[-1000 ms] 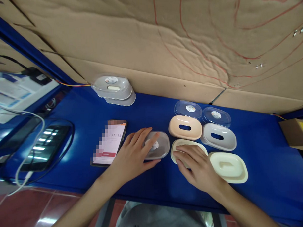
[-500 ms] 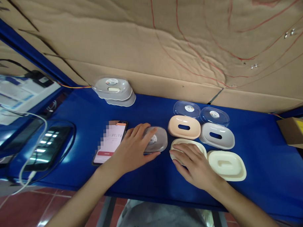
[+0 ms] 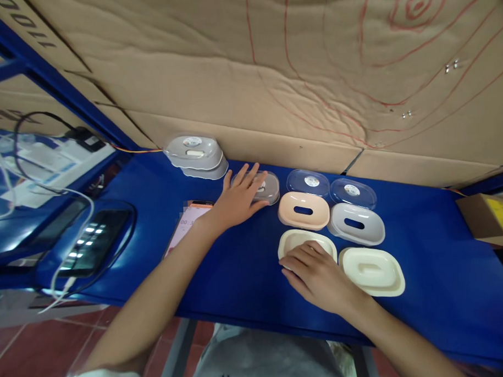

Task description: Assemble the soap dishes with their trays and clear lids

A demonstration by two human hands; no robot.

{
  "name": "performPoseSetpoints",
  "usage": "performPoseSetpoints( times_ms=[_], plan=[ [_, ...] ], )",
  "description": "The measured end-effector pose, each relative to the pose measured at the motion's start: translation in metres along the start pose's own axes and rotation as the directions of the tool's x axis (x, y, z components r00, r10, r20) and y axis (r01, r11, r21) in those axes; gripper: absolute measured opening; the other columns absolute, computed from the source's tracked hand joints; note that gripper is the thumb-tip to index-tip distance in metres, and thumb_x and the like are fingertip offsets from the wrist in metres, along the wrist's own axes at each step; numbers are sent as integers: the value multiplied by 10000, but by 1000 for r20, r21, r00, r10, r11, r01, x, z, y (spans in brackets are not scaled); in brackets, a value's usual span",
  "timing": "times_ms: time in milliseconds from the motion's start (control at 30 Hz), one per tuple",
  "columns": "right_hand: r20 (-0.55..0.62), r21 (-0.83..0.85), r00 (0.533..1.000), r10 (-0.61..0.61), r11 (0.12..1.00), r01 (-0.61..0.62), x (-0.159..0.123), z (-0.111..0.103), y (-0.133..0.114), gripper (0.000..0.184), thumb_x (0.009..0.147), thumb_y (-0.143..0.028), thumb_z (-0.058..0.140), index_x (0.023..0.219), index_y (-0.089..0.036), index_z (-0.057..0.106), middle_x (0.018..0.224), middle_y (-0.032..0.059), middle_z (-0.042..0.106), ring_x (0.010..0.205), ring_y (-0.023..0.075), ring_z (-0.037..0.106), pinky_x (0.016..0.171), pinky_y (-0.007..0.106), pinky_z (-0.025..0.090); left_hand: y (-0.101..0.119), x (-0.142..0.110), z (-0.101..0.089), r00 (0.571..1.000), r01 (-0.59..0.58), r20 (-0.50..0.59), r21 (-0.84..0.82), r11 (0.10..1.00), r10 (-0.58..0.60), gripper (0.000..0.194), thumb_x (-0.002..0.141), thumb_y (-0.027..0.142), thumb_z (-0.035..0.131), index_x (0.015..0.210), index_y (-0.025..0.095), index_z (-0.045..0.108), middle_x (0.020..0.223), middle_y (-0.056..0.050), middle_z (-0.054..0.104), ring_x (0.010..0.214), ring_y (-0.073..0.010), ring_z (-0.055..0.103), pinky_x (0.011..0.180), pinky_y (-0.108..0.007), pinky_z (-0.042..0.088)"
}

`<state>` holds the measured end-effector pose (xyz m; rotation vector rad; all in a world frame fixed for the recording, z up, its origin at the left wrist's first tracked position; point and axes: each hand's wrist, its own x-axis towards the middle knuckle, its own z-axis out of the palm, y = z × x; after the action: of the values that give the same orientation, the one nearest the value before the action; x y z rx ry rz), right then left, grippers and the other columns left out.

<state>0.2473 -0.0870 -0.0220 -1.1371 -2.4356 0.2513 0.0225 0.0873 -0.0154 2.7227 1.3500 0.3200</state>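
My left hand [image 3: 242, 195] lies over a clear lid [image 3: 270, 188] with a white label, fingers spread flat and thumb at its near edge. My right hand [image 3: 312, 274] has its fingers bent together over the near left edge of a cream soap dish base [image 3: 292, 239]; its fingertips are partly hidden. A second cream base [image 3: 370, 271] with a raised middle sits to the right. Behind them are a peach slotted soap dish tray [image 3: 304, 222] and a pale grey slotted tray [image 3: 356, 237]. Two clear lids, one left [image 3: 308, 182] and one right [image 3: 353, 194], lie farther back.
Stacked grey lidded soap dishes [image 3: 196, 157] stand at the back left. A phone [image 3: 182, 232] lies partly under my left forearm. A dark tablet [image 3: 94, 243], cables and a power strip fill the left side. Cardboard [image 3: 273, 105] walls the back; a small box [image 3: 487, 219] is at the right.
My left hand and the lid under it have moved away from me, toward the row of clear lids. My right hand's fingers have drawn closer together on the cream base. The view has shifted slightly.
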Motion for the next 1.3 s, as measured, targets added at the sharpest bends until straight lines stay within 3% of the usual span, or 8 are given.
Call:
performPoseSetpoints(
  times_ms=[233,333,433,533,700,900,1100,1300],
  plan=[
    [111,40,991,-68,997,64,-1,-1,-1,312,1051,-254,621,1358,-197,624,1309,96,737,1251,239,666,1143,452,467,22,3,-5,992,24,-120,-35,999,-28,715,1059,343,551,1678,105,285,1777,-290,168,1636,-439,230,1267,-701,153],
    [106,-13,992,-63,998,64,-2,-1,0,300,1024,-166,636,1322,-195,650,1198,89,765,1157,236,693,1073,440,511,38,-21,-9,979,25,-176,-402,915,-104,591,1050,311,548,1615,187,423,1756,-217,299,1611,-404,290,1260,-667,222],
    [50,-43,996,-70,996,72,-1,-1,1,231,1012,-86,609,1206,-178,694,1059,74,780,1025,221,718,941,395,553,54,-53,-10,958,97,-48,-874,476,-282,379,1019,356,610,1378,233,619,1437,-150,647,1372,-317,587,1164,-525,452],
    [-81,20,996,-40,999,42,0,-3,-1,171,1027,-81,573,1090,-173,702,1035,71,782,990,203,731,879,359,564,65,-80,-7,940,197,102,-941,274,-325,280,1073,401,472,1191,204,632,1075,-115,747,999,-265,750,871,-441,621],
    [-170,-41,977,-133,991,127,1,-4,-8,141,1025,-108,620,1053,-191,731,1085,73,808,907,187,730,828,343,583,74,-96,-1,765,385,552,-806,-450,-332,430,1042,466,445,1218,158,689,1251,-172,745,1111,-281,722,1000,-478,583],
    [-155,-45,965,-210,978,206,0,-13,-18,134,990,-130,681,1077,-190,762,1152,82,816,1006,205,739,859,330,621,79,-93,-6,707,354,605,-751,-558,-366,450,1017,504,496,1241,176,705,1331,-149,729,1207,-285,691,1084,-458,533],
    [-147,-104,930,-336,940,324,10,-12,-22,169,1017,-143,637,1097,-182,782,1186,34,830,1078,170,748,953,282,621,87,-92,7,677,614,651,-244,-750,343,787,1006,731,391,1366,102,697,1258,-176,790,1228,-354,711,1056,-451,531],
    [-261,32,965,-40,998,50,5,-19,13,239,1080,-272,576,1268,-177,689,1213,109,805,1249,242,705,1071,428,548,83,-79,23,699,596,613,-216,-773,367,782,1046,709,321,1448,125,652,1318,-179,777,1178,-366,737,956,-499,571]
  ],
)
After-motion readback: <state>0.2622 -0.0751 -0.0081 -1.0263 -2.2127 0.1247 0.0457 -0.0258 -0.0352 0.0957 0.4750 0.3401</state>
